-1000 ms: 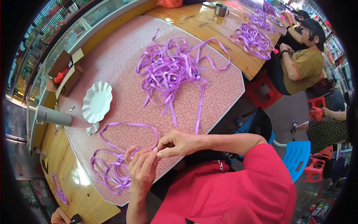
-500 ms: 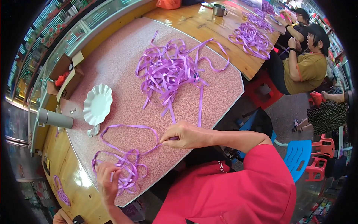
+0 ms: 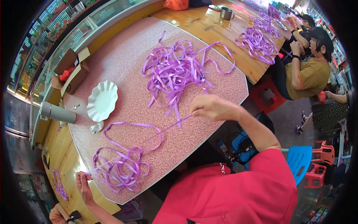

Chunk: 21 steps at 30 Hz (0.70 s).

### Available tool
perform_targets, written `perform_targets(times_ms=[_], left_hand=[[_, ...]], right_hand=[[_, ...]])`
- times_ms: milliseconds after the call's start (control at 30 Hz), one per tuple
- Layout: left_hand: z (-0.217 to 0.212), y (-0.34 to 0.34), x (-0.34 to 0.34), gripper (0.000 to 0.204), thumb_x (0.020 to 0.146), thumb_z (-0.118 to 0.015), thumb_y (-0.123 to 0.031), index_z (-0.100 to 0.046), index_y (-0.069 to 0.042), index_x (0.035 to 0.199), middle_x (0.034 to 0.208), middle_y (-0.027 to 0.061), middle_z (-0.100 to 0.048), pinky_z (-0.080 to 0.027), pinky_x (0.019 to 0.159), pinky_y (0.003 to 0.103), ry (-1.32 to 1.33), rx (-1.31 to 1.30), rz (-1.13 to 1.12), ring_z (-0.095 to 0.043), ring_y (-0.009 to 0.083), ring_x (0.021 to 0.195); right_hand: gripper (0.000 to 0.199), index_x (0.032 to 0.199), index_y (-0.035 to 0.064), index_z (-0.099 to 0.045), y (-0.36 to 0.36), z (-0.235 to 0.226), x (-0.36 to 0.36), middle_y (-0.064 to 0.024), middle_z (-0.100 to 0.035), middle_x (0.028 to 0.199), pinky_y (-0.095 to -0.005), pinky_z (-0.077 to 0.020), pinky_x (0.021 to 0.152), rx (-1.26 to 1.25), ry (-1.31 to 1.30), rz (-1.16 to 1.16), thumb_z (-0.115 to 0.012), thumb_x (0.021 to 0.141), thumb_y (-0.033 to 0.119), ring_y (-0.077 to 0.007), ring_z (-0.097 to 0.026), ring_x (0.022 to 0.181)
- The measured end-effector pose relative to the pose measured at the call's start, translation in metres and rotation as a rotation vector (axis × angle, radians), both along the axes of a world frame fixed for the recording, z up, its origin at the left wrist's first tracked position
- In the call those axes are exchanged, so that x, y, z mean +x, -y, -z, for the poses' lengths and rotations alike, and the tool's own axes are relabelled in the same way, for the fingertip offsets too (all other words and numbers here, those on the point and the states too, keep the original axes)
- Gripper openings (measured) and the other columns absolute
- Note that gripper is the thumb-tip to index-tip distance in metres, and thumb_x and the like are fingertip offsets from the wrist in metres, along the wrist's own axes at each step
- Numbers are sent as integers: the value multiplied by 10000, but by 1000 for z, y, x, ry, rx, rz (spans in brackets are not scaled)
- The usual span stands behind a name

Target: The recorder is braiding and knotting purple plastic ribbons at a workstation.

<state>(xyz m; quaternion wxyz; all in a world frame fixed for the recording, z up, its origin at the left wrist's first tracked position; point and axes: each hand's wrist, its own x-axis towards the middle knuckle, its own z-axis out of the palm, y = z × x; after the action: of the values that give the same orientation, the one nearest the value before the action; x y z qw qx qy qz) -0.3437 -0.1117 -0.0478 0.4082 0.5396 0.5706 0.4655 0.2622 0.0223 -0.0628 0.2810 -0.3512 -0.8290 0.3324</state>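
A purple ribbon (image 3: 169, 127) is stretched taut between my two hands, slanting across the pink speckled tabletop (image 3: 194, 138). My left hand (image 3: 83, 183) pinches one end at the table's near left edge. My right hand (image 3: 212, 107) is closed on the other stretch, raised beside the large heap of purple ribbons (image 3: 173, 74). Beneath the taut piece lies a smaller loose pile of looped ribbon (image 3: 121, 170), with a wide loop spreading above it. What sits inside my right fingers is hidden.
A white scalloped dish (image 3: 102, 100), a grey tumbler (image 3: 59, 112) lying on its side and an open cardboard box (image 3: 76, 76) line the left side. Further ribbons (image 3: 257, 44) and a metal mug (image 3: 226, 14) rest on the wooden table, where people sit at the right. Blue chair (image 3: 299, 162) behind.
My hands have moved apart: the right one up and to the right, the left one down and to the left. The ribbon between them is now drawn out straight.
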Motion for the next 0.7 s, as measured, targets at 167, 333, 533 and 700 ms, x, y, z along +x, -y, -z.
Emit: perform_targets(times_ms=[167, 333, 533, 700], left_hand=[[10, 9, -32, 183, 1071, -494, -220, -536, -81, 960, 810, -10, -481, -399, 783, 245, -17, -23, -170, -460, 98, 768], [20, -3, -32, 193, 1064, -510, -237, -580, -64, 1013, 846, -8, -520, -393, 784, 246, -220, -89, -167, -473, 97, 804], [18, -33, 27, 271, 1053, -519, -260, -628, -26, 1138, 961, 54, -611, -431, 907, 303, -406, 218, -720, -553, 164, 942], [-19, -23, 161, 268, 1048, -474, -188, -655, 9, 1053, 962, 83, -642, -473, 859, 301, -186, 296, -36, -592, 173, 915]], right_hand=[[102, 957, 22, -687, -20, -7, 72, -105, -676, 1017, -381, -468, 932, 176, 80, 113, -681, 906, 110, -273, -619, 1020], [148, 964, -11, -694, -15, 2, 81, -70, -680, 905, -321, -510, 803, -11, 120, 270, -668, 936, 132, -202, -646, 863], [219, 1147, -18, -653, 5, -7, 45, -35, -672, 892, -236, -520, 746, -405, -402, 250, -683, 935, 29, -89, -637, 819], [178, 1100, -25, -641, 20, -24, 9, -80, -688, 916, -273, -550, 770, -528, -588, 198, -676, 942, 51, -139, -678, 847]])
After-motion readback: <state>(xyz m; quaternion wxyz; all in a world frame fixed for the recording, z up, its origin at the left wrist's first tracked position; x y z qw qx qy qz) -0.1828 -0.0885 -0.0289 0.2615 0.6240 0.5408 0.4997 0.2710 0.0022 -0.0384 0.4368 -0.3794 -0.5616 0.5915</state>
